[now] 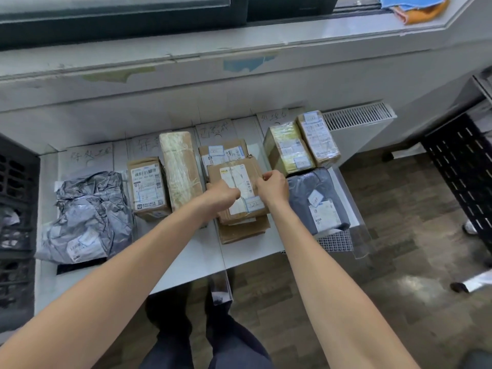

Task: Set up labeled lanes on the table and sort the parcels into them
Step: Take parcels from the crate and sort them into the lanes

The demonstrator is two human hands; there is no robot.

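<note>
flat cardboard parcel (237,187): stiff, judged light | opposite side edges gripped by left hand (222,194) and, apparently, right hand (271,186)

The gripped flat cardboard parcel (241,177) lies atop a brown stack (242,231); grey bags (85,217) and taped boxes (181,169) flank the grip.

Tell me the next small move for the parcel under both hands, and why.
Likely nudge it square, then let go. The left hand and right hand grip the top cardboard parcel by its side edges. It already lies on the cardboard stack in the third lane from the left, turned a little against the parcels below.
</note>
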